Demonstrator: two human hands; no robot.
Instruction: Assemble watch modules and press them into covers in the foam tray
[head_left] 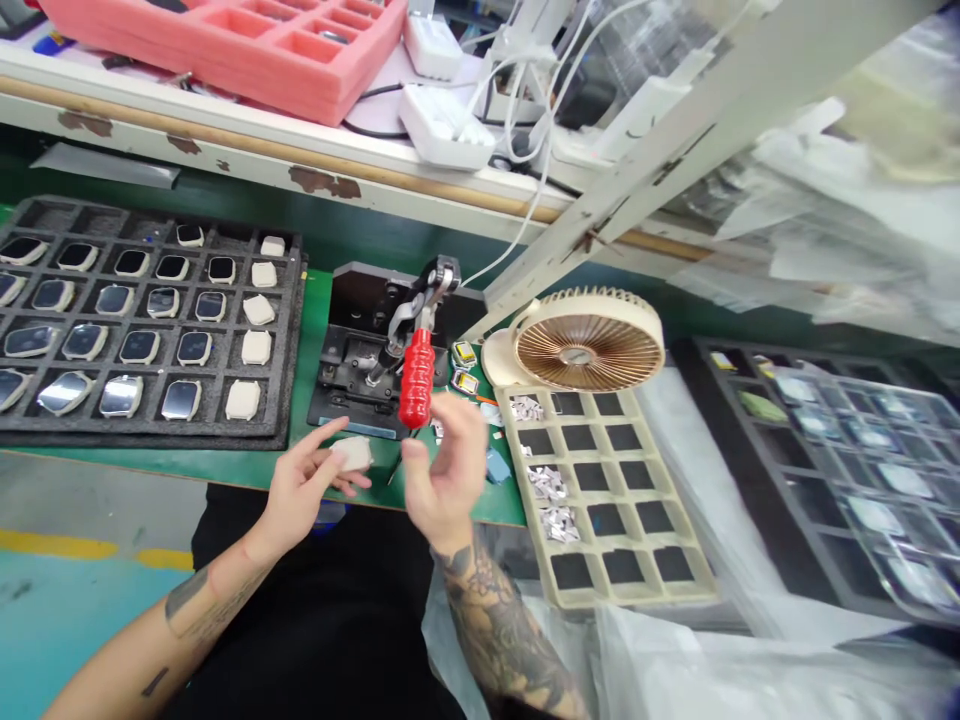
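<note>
In the head view, I see the left hand [304, 485] over the near edge of the green tabletop [304, 400]. Its fingers pinch a small white case [356, 453], with the thumb on top. The case is up in the air, just in front of a black clamp tool [352, 365]. The right hand [448, 480] is close by the low end of the clamp's red handle [417, 380]. Its fingers are bent and loose, and the thumb stands apart from them. They are blurry, so I can't tell if they touch the handle.

On the left I see a dark tray [276, 402] with rows of watches and some more white cases down its right side. On the right, a round fan [577, 355] stands behind a pale tray [637, 592]. Tiny shiny bits [547, 484] lie in some of its boxes.
</note>
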